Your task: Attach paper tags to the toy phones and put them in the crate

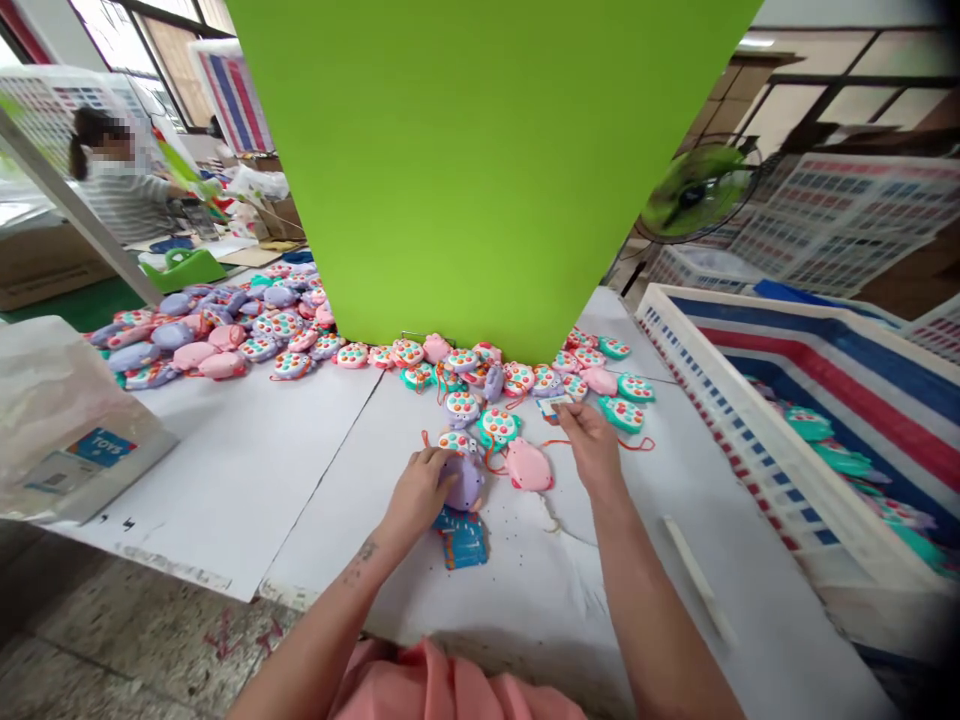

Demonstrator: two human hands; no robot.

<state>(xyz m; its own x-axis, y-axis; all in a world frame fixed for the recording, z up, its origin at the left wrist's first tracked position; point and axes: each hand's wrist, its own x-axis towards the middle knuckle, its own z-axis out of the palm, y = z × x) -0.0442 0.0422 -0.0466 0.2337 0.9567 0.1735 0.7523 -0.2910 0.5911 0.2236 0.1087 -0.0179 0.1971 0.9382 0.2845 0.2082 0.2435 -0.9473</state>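
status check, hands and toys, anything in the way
Left hand on purple toy. Right hand pinching small card. Pink toy between the hands; more toys crowd near green board.

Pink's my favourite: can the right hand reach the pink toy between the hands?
Probably yes: the pink toy lies near the right hand, uncovered, though that hand holds a small card.

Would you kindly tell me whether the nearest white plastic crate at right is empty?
Not empty: rounded green toys lie inside the crate.
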